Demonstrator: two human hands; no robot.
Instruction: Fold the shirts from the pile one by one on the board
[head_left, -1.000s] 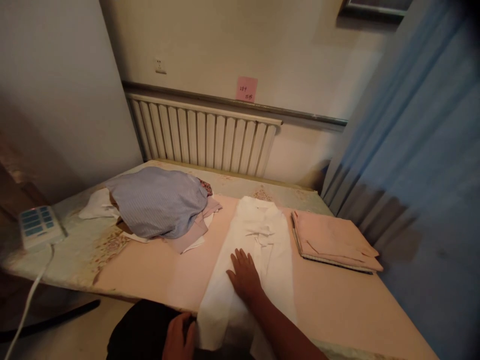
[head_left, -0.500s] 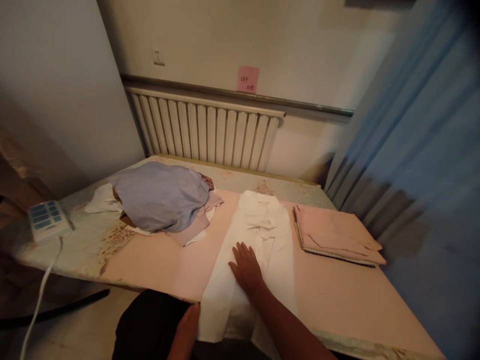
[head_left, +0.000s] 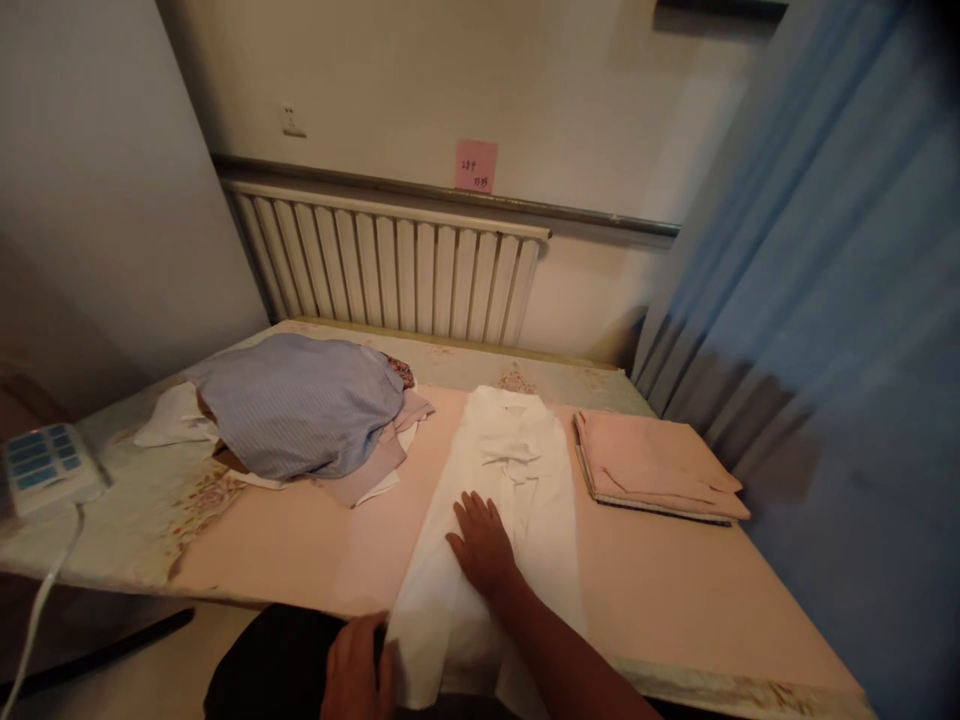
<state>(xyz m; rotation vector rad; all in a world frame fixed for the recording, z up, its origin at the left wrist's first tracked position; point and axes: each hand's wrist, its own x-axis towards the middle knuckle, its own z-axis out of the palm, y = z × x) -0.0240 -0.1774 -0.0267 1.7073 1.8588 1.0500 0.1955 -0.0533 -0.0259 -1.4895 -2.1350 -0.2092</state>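
A white long garment, seemingly a shirt [head_left: 525, 540], lies lengthwise on the pink cloth, its collar toward the wall and its lower end at the table's front edge. My right hand [head_left: 482, 545] rests flat on its middle, fingers spread, just below some bunched folds. Down by the front edge, my left hand [head_left: 358, 668] is beside the garment's lower left corner, thumb apart from the fingers and nothing visible in it. Whether its thumb touches the fabric I cannot tell.
On the left lies a heap of clothes under a blue-grey striped garment [head_left: 300, 405]. A folded pink stack [head_left: 660, 465] is on the right. A white power strip [head_left: 52, 468] with a cord sits at the far left. Behind are a radiator [head_left: 390, 265] and a blue curtain [head_left: 810, 400].
The view has shifted, so the table's contents appear further left. My left hand has come further into view and its fingers show now. My right hand remains flat on the white garment.
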